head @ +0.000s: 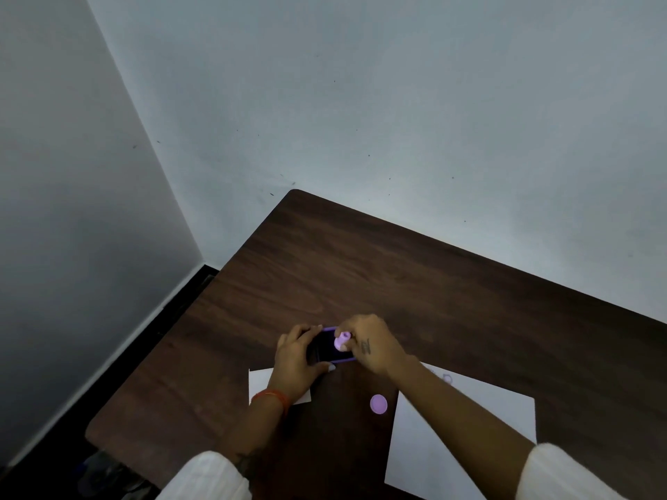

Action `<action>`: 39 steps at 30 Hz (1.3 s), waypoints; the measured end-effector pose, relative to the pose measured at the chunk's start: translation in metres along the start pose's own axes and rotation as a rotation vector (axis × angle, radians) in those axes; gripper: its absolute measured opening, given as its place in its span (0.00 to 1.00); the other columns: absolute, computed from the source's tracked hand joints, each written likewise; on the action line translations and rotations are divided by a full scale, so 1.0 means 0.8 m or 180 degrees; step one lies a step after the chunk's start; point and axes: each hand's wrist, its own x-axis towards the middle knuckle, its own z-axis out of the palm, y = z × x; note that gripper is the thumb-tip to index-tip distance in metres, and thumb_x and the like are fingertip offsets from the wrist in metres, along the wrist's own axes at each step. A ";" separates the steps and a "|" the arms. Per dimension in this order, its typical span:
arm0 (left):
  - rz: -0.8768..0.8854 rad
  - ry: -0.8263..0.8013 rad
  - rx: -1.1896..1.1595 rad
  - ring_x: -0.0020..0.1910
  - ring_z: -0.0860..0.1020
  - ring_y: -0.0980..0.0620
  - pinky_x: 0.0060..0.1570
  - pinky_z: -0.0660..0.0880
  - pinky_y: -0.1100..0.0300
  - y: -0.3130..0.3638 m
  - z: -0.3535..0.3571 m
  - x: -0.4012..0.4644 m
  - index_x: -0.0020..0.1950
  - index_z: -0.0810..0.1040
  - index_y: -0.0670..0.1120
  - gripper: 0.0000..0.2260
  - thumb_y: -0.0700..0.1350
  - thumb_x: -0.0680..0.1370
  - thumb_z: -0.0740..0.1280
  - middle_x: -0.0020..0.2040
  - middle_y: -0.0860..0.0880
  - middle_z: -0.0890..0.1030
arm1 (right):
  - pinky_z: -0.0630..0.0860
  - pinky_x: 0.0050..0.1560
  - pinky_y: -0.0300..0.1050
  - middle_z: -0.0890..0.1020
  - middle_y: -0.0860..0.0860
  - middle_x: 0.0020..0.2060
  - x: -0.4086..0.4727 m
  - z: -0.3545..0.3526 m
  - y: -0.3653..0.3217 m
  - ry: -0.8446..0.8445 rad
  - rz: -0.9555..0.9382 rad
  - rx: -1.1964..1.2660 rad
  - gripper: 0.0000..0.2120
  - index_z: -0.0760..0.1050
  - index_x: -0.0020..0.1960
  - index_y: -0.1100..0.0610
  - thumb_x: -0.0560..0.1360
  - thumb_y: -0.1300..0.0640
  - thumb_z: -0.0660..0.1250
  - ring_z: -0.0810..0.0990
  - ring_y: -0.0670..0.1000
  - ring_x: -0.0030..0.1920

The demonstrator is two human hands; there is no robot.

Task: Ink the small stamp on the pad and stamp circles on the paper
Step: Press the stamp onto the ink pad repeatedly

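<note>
A dark ink pad point(330, 346) in a purple case lies on the brown table point(361, 268). My left hand point(297, 359) grips the pad's left side and holds it down. My right hand point(371, 342) pinches a small pink stamp point(341, 341) and holds it on the pad's inked surface. A white sheet of paper point(480, 427) lies to the right under my right forearm, with a faint purple circle point(447, 379) near its far edge.
A round purple cap point(378, 404) lies on the table between the pad and the white sheet. A smaller white paper point(260, 384) sits under my left wrist. The table stands in a room corner, against the wall.
</note>
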 end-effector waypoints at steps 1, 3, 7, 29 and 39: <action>-0.0001 0.0003 -0.0010 0.60 0.68 0.46 0.60 0.65 0.58 0.000 0.000 0.000 0.68 0.68 0.48 0.34 0.48 0.65 0.76 0.65 0.47 0.71 | 0.72 0.47 0.44 0.81 0.59 0.45 -0.006 0.010 0.001 -0.0024 -0.0083 -0.0196 0.09 0.78 0.44 0.61 0.74 0.60 0.60 0.78 0.55 0.45; 0.0010 0.0002 -0.0013 0.60 0.68 0.46 0.60 0.65 0.58 0.000 0.000 0.001 0.68 0.68 0.48 0.34 0.48 0.65 0.76 0.65 0.47 0.71 | 0.71 0.56 0.46 0.79 0.59 0.54 -0.015 0.024 0.000 0.0041 -0.0216 -0.0411 0.09 0.76 0.53 0.61 0.76 0.62 0.59 0.76 0.56 0.55; 0.0012 -0.0009 -0.0041 0.60 0.67 0.46 0.61 0.65 0.57 -0.002 0.000 0.000 0.68 0.68 0.48 0.33 0.47 0.66 0.76 0.65 0.47 0.71 | 0.69 0.59 0.46 0.78 0.60 0.56 -0.011 0.030 -0.003 0.0167 -0.0167 -0.0485 0.11 0.74 0.56 0.63 0.77 0.63 0.58 0.75 0.57 0.57; -0.0014 -0.0001 -0.0005 0.61 0.67 0.47 0.61 0.66 0.57 -0.002 0.001 0.000 0.69 0.67 0.49 0.34 0.48 0.66 0.76 0.65 0.48 0.71 | 0.69 0.57 0.43 0.79 0.57 0.55 -0.020 0.024 0.016 0.0175 -0.0060 -0.0403 0.10 0.75 0.56 0.61 0.77 0.61 0.59 0.75 0.55 0.58; -0.0010 -0.0025 -0.0016 0.62 0.67 0.47 0.63 0.66 0.54 -0.001 -0.001 0.001 0.68 0.67 0.48 0.34 0.48 0.66 0.76 0.65 0.47 0.70 | 0.71 0.57 0.46 0.81 0.58 0.53 -0.017 0.018 0.027 0.0271 -0.0405 -0.0495 0.10 0.76 0.54 0.62 0.77 0.59 0.60 0.77 0.55 0.55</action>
